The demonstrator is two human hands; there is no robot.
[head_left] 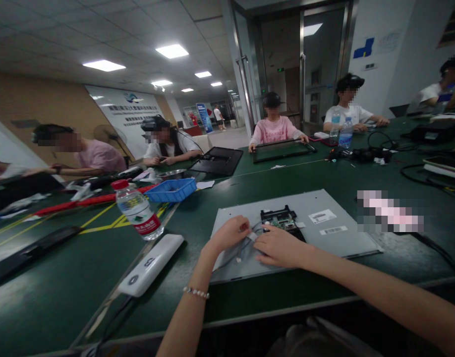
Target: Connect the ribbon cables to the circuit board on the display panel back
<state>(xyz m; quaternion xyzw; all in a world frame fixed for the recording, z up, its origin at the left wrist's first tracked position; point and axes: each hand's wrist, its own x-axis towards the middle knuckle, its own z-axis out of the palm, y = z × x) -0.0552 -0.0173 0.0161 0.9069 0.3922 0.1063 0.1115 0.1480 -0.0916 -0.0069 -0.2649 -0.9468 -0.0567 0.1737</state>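
Left hand curled, right hand bent over grey cable, can't tell if either pinches, green table strip between panel and front edge

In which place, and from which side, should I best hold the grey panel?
Probably grip the grey panel by its side edges, left hand from the left, right hand from the right: it lies flat, with a circuit board on its upper face.

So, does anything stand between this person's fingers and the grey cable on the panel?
Nothing visible does: the left fingers and right fingers are at the grey cable, above the panel; exact contact is hard to see. The bottle stands off to the left.
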